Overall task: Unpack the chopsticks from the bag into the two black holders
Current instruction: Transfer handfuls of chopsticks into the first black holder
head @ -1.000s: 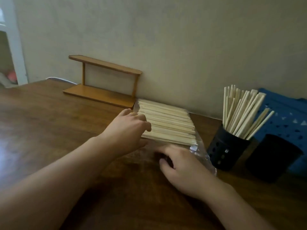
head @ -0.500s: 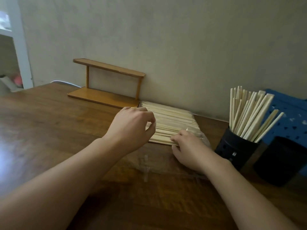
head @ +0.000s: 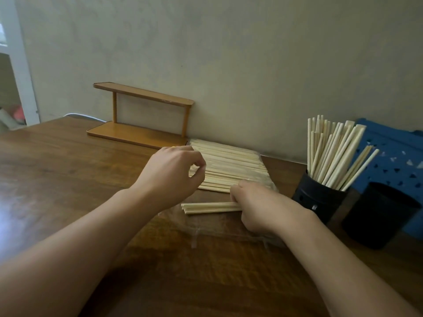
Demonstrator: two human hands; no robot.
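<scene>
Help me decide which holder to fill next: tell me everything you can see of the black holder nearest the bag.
The nearer black holder is a dark, round cup that looks like plastic, with small holes in its wall. It stands upright on the wooden table, right of the bag and left of the other holder. A bunch of pale chopsticks stands in it, fanned out and leaning right. Neither hand touches it.
</scene>
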